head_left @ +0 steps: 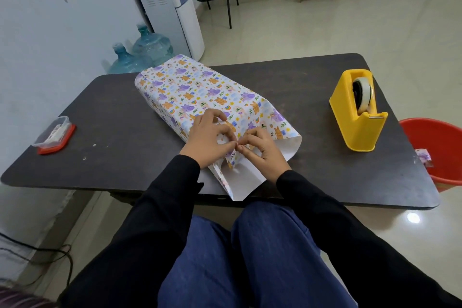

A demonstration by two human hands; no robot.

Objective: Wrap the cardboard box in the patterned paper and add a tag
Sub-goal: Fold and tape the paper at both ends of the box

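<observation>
Evidently, in the head view, the person is working on the near end of the parcel: the patterned paper (200, 90) is already lying wrapped round the cardboard box, which is hidden beneath it, and the whole bundle is sitting slantwise in the middle of the dark table (112, 117), its far end pointing away to the left. The left hand (208, 137) and the right hand (265, 150) are meeting at the open near end, fingers curled, each pinching the top layer of paper where their fingertips are touching; the loose white underside is spreading out below them towards the table edge. I am judging this as the end-fold step, with the top flap being creased down. The next move is probably calling for holding that fold flat with one hand while the other is reaching to the yellow tape dispenser (356, 110), standing well apart on the right. No tag is showing; whether the small red-lidded container (55, 135) on the left is holding one, I cannot tell.
</observation>
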